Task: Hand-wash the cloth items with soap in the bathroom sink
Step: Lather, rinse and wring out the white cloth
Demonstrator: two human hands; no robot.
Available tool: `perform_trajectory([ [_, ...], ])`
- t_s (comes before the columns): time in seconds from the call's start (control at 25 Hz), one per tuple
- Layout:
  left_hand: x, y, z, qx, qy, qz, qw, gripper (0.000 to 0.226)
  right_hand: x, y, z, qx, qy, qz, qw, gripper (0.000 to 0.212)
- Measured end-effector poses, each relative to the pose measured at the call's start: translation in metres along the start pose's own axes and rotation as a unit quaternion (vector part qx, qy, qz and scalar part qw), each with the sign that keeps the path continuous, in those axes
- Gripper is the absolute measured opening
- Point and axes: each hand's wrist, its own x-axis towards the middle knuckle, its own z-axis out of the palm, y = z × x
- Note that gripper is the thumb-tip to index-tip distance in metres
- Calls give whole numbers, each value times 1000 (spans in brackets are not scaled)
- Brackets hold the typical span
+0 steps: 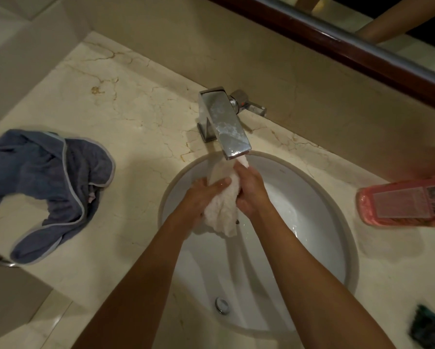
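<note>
A white terry cloth (222, 210) hangs bunched over the white oval sink (324, 212), its top end just under the chrome tap's spout (226, 127). My left hand (201, 195) grips the cloth from the left, thumb laid across its front. From the right, my right hand (251, 190) is wrapped around the same cloth. A blue-grey cloth with pale edging (48, 182) lies crumpled on the marble counter to the left. At the right edge lies a pink soap bottle (405, 204) on its side.
The tap's lever (251, 104) points right behind the spout. The sink's overflow hole (222, 305) sits at the near wall of the basin. A dark object (429, 326) lies at the counter's near right corner. A mirror frame (337, 41) runs along the back wall.
</note>
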Motion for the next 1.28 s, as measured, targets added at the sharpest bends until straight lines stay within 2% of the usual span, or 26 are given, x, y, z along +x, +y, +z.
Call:
perform_trajectory([
  [0.12,-1,4,-9,-4,-14,-17,1000,56,1,0,-4,23,-16,24,999,36],
  [0.24,0,3,-14,-26,10,33,999,41,3,1,-11,25,-52,50,997,41],
  [0.4,-2,7,-13,-133,54,70,987,29,6,-2,-28,-30,-97,59,993,34],
  [0.48,1,10,-14,-164,69,58,982,32,7,-2,-35,-76,-80,54,992,27],
  [0.56,2,14,-12,-197,72,31,977,39,7,0,-38,-113,-58,56,990,30],
  [0.64,1,15,-8,-224,67,19,972,43,4,1,-37,-77,-57,58,994,34],
  [0.72,-1,14,-5,-257,60,23,964,46,-1,1,-36,3,-106,66,992,45],
  [0.76,-2,14,-5,-263,57,27,963,47,-3,2,-36,25,-128,72,989,57],
  [0.84,-2,14,-6,-254,58,35,965,47,-3,4,-40,33,-157,76,984,82],
  [0.88,-2,14,-6,-251,57,39,966,45,-4,4,-42,26,-158,76,984,82],
  [1.0,-6,17,-3,-240,68,36,968,40,-7,-4,-46,41,-114,92,988,47],
  [1.12,-4,16,3,-177,106,35,978,35,-12,-11,-45,117,-64,119,984,20],
  [1.2,-4,14,7,-126,129,36,983,38,-16,-10,-35,121,-65,114,984,27],
  [1.28,-7,12,10,-63,148,48,986,54,-17,-6,-21,119,-74,100,985,32],
])
